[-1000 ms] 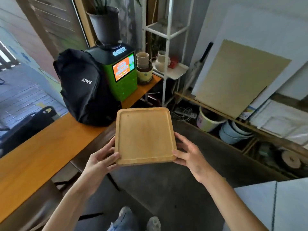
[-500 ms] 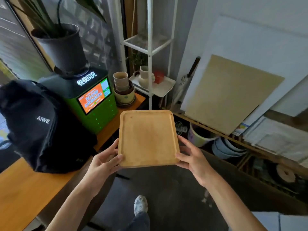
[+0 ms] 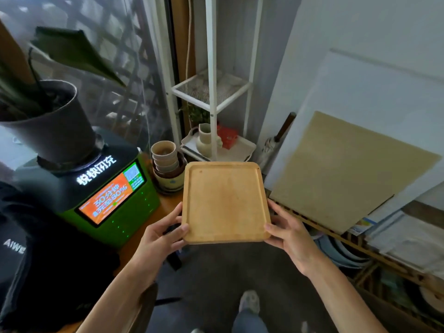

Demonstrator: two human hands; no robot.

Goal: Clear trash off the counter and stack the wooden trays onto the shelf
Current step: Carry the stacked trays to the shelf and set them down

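A square wooden tray [image 3: 224, 201] with a raised rim is held level in front of me, above the floor. My left hand [image 3: 161, 239] grips its near left corner and my right hand [image 3: 288, 233] grips its near right corner. Straight beyond the tray stands a white metal shelf unit [image 3: 211, 92]. Its upper mesh shelf is bare. Its lower shelf [image 3: 245, 150] carries a white tray with a beige jug [image 3: 204, 140] and a red box [image 3: 227, 137]. The orange wooden counter [image 3: 168, 200] ends just left of the wooden tray.
On the counter stand a green charging machine [image 3: 113, 200] with a potted plant [image 3: 48, 123] on top, stacked cups in a pot [image 3: 167, 164] and a black backpack [image 3: 36, 260]. Boards [image 3: 348, 171] lean on the right wall above low racks with bowls.
I have walked closer to the white shelf unit, carrying the tray with both hands. The shelf and green machine appear larger and the backpack has slid to the left edge.
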